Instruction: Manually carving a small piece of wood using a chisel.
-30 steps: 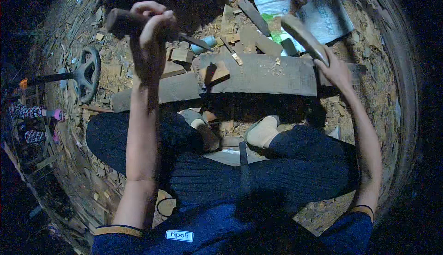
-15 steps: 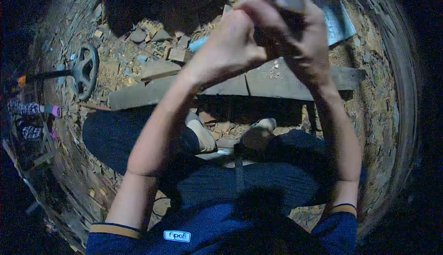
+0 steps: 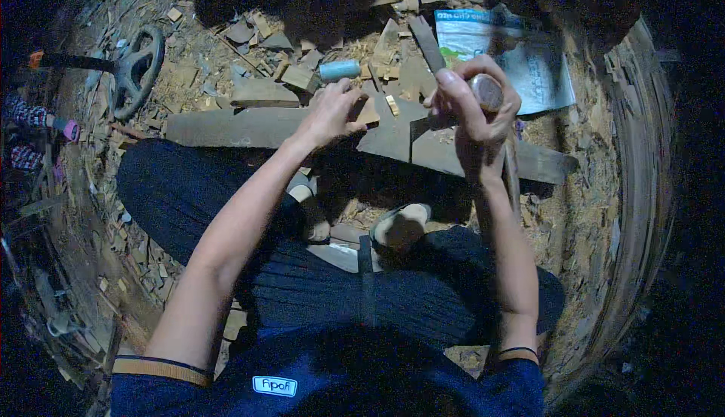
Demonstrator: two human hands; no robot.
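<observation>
So our left hand (image 3: pixel 332 113) is against a small wood block (image 3: pixel 368 113) on the plank surface (image 3: pixel 226 129), maybe steadying it; can't tell if that grip's closed. Our right hand (image 3: pixel 476 104) has its grip wrapped round a handle (image 3: pixel 485 92), butt facing us, presumably for control.

Handle (image 3: pixel 485 92): wood-like, smooth round end, faint sheen. Block (image 3: pixel 368 113): pale wood, flat smooth face. Plank (image 3: pixel 234 129): grey-brown wood, matt. Scraps (image 3: pixel 302 77): bare wood, matt, rough-edged. Cylinder (image 3: pixel 340 70): smooth; material indeterminate. Printed sheet (image 3: pixel 547 77): slightly glossy, creased; paper or plastic, indeterminate. Wheel (image 3: pixel 155 58): dark, matt; material unclear. Trousers (image 3: pixel 302 296): matt cloth, creased. Shirt (image 3: pixel 151 387): matt cloth.
</observation>
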